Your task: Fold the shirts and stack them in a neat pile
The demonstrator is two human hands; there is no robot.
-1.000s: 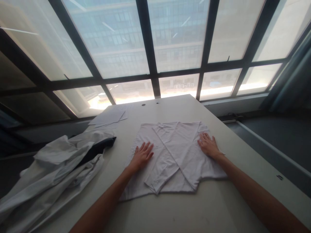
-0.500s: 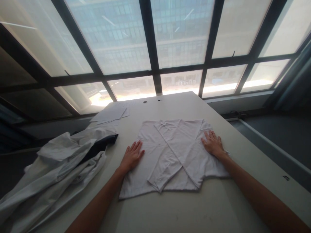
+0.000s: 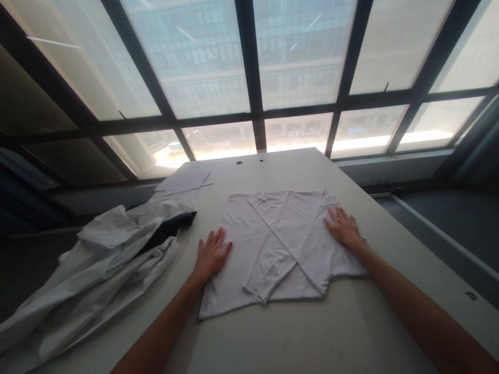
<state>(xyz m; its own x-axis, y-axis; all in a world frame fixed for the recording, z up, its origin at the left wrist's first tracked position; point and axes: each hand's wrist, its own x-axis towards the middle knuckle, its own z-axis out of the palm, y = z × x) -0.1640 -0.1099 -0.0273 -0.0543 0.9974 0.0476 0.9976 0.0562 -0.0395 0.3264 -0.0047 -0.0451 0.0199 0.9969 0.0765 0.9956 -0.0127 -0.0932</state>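
Note:
A white shirt (image 3: 288,234) lies flat on the white table (image 3: 304,337), its sleeves folded inward across the body so that one crosses the other. At the shirt's left edge rests my left hand (image 3: 212,253), palm down with fingers stretched out. My right hand (image 3: 343,226) lies on the upper right side of the cloth, its fingers also spread. Neither hand grips the fabric. The cuff of one folded sleeve shows near the bottom hem. Both palms are hidden.
Left of the shirt, a heap of crumpled white clothing (image 3: 113,254) with a dark piece (image 3: 171,228) hangs over the table's edge. Papers (image 3: 183,180) lie at the far left corner. Large windows (image 3: 296,62) stand behind the table.
The view has shifted slightly, so everything appears a little further right. Both hands stay on the shirt in nearly the same places.

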